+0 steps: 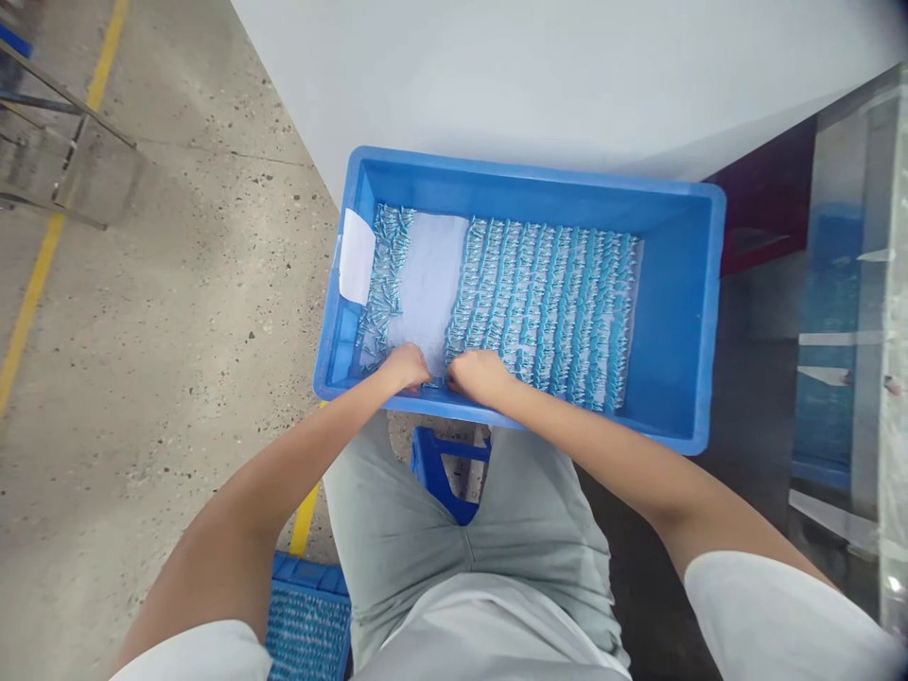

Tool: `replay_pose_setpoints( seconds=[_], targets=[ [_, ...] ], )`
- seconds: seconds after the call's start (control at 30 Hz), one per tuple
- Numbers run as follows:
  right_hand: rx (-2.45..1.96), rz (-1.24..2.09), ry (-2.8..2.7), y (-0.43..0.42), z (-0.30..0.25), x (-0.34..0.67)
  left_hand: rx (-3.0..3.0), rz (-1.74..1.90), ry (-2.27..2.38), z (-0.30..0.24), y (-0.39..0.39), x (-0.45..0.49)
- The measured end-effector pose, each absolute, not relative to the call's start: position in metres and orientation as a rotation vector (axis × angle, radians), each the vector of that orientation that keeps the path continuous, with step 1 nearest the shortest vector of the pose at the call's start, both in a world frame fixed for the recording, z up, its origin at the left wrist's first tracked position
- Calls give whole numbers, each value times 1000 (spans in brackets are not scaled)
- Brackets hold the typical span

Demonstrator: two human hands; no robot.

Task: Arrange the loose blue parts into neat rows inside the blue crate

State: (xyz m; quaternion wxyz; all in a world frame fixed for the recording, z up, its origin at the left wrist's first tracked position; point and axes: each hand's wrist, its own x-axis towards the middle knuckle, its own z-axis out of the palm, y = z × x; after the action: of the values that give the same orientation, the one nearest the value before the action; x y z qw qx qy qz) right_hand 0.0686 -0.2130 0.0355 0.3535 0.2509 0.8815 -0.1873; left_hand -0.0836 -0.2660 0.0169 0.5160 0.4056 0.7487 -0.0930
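A blue plastic bin (539,177) is in front of me, holding a white sheet (431,270) with several rows of small teal-and-silver parts (546,303) on its right side. A looser heap of the same small parts (387,260) lies at the left end. My left hand (408,366) is closed low in the bin near its front wall, at the bottom of the bare strip of sheet. Close beside it, my right hand (480,375) is also closed, at the near end of the leftmost row. What the fingers of either hand hold, if anything, is hidden.
A white paper label (357,255) is on the bin's left wall. Behind the bin stands a pale panel (553,76). A blue stool (444,482) shows between my legs, another blue bin (308,572) at lower left, a metal frame (71,142) at upper left, and stacked blue bins (827,378) at right.
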Motion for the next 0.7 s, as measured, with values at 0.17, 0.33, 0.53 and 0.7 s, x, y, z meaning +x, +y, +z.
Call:
replay_pose_setpoints(
  seconds=[0.17, 0.33, 0.53, 0.7],
  targets=[
    [662, -470, 2278, -214, 33, 68, 972, -268, 1813, 21, -262, -79],
    [657, -467, 2275, -214, 34, 67, 989, -284, 1800, 25, -262, -77],
    [653, -473, 2280, -213, 33, 67, 972, -278, 1795, 28, -259, -75],
    [663, -475, 2288, -212, 31, 69, 985, -273, 1771, 26, -257, -72]
  ],
)
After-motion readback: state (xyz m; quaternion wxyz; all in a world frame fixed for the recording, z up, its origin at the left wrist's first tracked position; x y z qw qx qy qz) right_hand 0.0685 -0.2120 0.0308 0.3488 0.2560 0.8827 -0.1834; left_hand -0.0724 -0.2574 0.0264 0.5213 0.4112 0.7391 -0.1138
